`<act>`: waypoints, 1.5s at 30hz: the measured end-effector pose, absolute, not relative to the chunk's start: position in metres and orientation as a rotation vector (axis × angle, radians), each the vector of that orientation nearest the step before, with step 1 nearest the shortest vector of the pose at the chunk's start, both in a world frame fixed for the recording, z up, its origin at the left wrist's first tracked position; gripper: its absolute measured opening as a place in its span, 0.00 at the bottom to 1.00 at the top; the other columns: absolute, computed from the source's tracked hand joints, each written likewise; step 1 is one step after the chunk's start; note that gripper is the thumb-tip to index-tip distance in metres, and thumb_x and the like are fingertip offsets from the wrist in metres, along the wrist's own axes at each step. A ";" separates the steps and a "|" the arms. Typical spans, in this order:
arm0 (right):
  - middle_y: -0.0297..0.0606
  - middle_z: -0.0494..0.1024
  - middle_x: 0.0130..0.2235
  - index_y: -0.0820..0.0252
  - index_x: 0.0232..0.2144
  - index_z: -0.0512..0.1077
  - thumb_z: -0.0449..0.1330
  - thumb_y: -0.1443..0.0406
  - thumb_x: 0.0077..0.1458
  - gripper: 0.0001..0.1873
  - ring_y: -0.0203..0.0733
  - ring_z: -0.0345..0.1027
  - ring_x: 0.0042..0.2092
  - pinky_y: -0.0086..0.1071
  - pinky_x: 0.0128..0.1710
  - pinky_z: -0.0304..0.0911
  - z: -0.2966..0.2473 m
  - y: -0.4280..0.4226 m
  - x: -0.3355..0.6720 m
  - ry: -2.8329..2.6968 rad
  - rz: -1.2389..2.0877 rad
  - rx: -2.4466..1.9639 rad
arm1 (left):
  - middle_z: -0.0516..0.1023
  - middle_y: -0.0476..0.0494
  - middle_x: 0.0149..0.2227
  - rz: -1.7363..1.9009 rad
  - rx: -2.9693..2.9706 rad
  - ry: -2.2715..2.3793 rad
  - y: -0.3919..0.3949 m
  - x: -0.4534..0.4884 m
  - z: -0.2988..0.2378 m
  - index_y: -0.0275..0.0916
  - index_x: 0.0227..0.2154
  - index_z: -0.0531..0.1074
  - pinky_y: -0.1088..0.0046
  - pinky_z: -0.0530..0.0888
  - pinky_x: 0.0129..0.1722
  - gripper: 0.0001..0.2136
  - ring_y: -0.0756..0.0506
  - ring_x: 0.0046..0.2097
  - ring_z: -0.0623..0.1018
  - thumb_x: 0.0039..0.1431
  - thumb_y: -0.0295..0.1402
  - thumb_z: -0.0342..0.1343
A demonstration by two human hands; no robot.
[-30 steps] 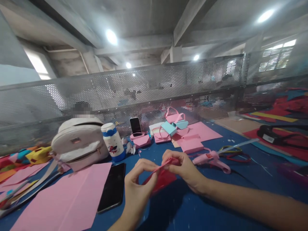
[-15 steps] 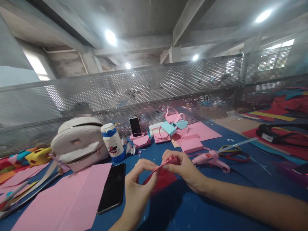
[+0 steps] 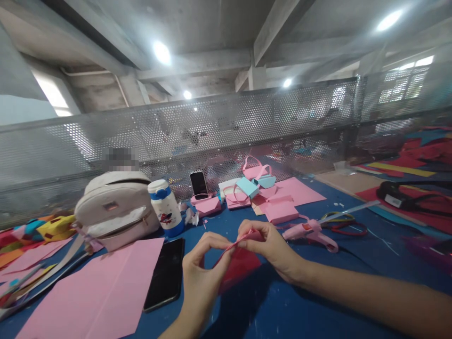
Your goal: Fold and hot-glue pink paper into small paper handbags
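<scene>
Between my two hands, low in the middle of the head view, is a piece of red paper (image 3: 242, 268) with a folded upper edge. My left hand (image 3: 205, 268) pinches that edge between thumb and fingers. Close beside it, my right hand (image 3: 270, 247) grips the same edge, and its fingers hide part of the fold. Just right of my right hand a pink glue gun (image 3: 312, 234) lies on the blue table, a clear glue stick poking out of its back. Small pink paper bags (image 3: 280, 210) stand beyond my hands.
To the left lie a black phone (image 3: 165, 275) and a large pink sheet (image 3: 95, 292). A white bottle (image 3: 165, 209) and a pale backpack (image 3: 115, 212) stand behind them. Scissors (image 3: 348, 227) lie near the glue gun. A perforated metal panel (image 3: 219, 129) closes off the back.
Both hands keep their pinch on the red paper and stay in nearly the same place. The paper's folded edge has tilted slightly between the fingers.
</scene>
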State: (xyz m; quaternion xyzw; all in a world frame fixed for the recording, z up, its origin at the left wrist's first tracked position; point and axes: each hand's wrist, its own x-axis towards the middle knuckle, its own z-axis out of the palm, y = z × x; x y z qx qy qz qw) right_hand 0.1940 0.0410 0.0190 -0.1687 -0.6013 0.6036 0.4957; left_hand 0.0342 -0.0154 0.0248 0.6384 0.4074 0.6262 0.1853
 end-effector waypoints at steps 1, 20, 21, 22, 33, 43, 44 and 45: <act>0.29 0.71 0.29 0.59 0.27 0.76 0.72 0.60 0.49 0.10 0.33 0.62 0.33 0.25 0.35 0.57 0.019 0.041 0.194 -1.455 1.466 -0.407 | 0.77 0.49 0.27 1.756 1.789 1.142 -0.015 0.034 0.025 0.40 0.24 0.76 0.76 0.71 0.34 0.06 0.48 0.32 0.75 0.55 0.26 0.63; 0.29 0.70 0.28 0.59 0.28 0.73 0.73 0.59 0.45 0.14 0.33 0.62 0.31 0.26 0.33 0.59 0.018 0.044 0.193 -1.349 1.527 -0.491 | 0.76 0.48 0.25 1.738 1.603 1.159 -0.010 0.032 0.026 0.38 0.21 0.76 0.74 0.70 0.32 0.07 0.47 0.30 0.75 0.51 0.30 0.66; 0.29 0.70 0.29 0.59 0.28 0.74 0.73 0.59 0.45 0.14 0.33 0.62 0.31 0.27 0.34 0.60 0.018 0.045 0.193 -1.352 1.519 -0.486 | 0.76 0.49 0.25 1.737 1.602 1.157 -0.009 0.032 0.026 0.38 0.21 0.76 0.74 0.70 0.32 0.07 0.48 0.30 0.75 0.51 0.29 0.66; 0.29 0.71 0.29 0.59 0.28 0.74 0.72 0.59 0.45 0.13 0.34 0.63 0.32 0.27 0.34 0.60 0.018 0.045 0.193 -1.355 1.512 -0.476 | 0.76 0.49 0.25 1.736 1.600 1.154 -0.009 0.032 0.026 0.39 0.21 0.76 0.74 0.70 0.32 0.07 0.48 0.30 0.75 0.51 0.29 0.66; 0.30 0.72 0.30 0.58 0.27 0.75 0.72 0.59 0.46 0.11 0.36 0.64 0.33 0.29 0.36 0.61 0.020 0.045 0.195 -1.403 1.459 -0.472 | 0.76 0.49 0.24 1.708 1.610 1.144 -0.009 0.033 0.027 0.39 0.21 0.76 0.75 0.69 0.32 0.06 0.48 0.30 0.75 0.51 0.29 0.66; 0.32 0.72 0.30 0.57 0.27 0.76 0.71 0.58 0.47 0.11 0.37 0.64 0.34 0.30 0.36 0.62 0.021 0.044 0.195 -1.425 1.428 -0.499 | 0.76 0.48 0.24 1.700 1.644 1.165 -0.008 0.033 0.025 0.38 0.21 0.76 0.73 0.70 0.32 0.08 0.47 0.30 0.75 0.52 0.31 0.66; 0.31 0.72 0.30 0.57 0.27 0.76 0.71 0.58 0.47 0.11 0.37 0.64 0.34 0.30 0.36 0.62 0.021 0.044 0.195 -1.423 1.426 -0.500 | 0.76 0.48 0.24 1.700 1.646 1.165 -0.008 0.033 0.025 0.38 0.21 0.76 0.73 0.70 0.32 0.08 0.47 0.30 0.75 0.52 0.31 0.66; 0.31 0.72 0.30 0.57 0.27 0.75 0.71 0.58 0.47 0.11 0.37 0.64 0.34 0.30 0.36 0.62 0.020 0.044 0.195 -1.423 1.427 -0.501 | 0.76 0.48 0.24 1.703 1.646 1.163 -0.008 0.033 0.025 0.38 0.21 0.76 0.73 0.70 0.32 0.08 0.47 0.30 0.75 0.52 0.31 0.66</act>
